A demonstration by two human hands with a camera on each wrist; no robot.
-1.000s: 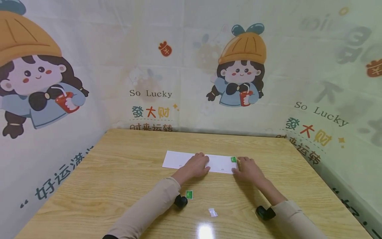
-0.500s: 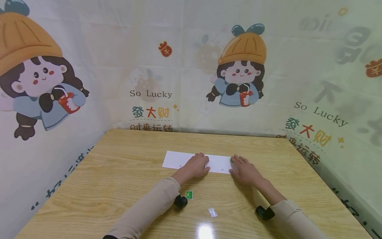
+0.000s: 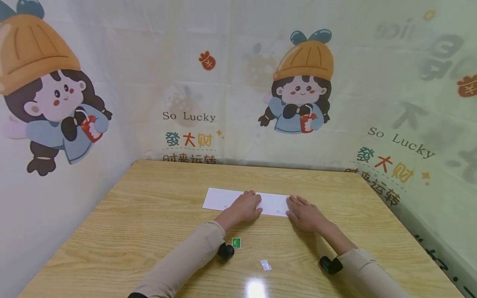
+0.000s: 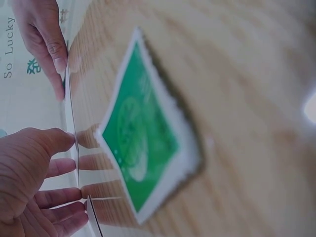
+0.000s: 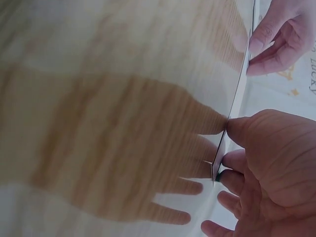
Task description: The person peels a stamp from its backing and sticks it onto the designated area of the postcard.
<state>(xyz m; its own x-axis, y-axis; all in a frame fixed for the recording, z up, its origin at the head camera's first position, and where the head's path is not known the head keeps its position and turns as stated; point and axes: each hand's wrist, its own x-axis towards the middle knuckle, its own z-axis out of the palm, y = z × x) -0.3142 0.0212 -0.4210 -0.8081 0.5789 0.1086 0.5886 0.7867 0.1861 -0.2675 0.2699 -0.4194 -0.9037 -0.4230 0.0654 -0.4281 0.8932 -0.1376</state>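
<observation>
Two white envelope-like papers lie end to end on the table, the left one point(image 3: 216, 198) and the right one point(image 3: 273, 203). My left hand point(image 3: 245, 207) rests over their inner ends, fingers spread and thumb at the near edge. The relaxed fingers of my right hand point(image 3: 303, 213) press on the far corner of the right paper's outer end, its thumb at the near edge. A sliver of green stamp point(image 5: 218, 175) shows beneath those fingers; the rest is hidden. Another green stamp point(image 4: 136, 133), white-bordered with jagged edges, lies on the table beside the left wrist.
A crumpled whitish scrap point(image 3: 266, 265) lies on the wooden table point(image 3: 149, 231) between the forearms. Black wrist cameras, left point(image 3: 225, 251) and right point(image 3: 331, 265), sit low over the tabletop. A printed cloth backdrop point(image 3: 238, 103) stands behind the table and along both sides.
My right hand has shifted left from beside the right paper onto its end, covering the green stamp that showed there. My left hand stays where it was.
</observation>
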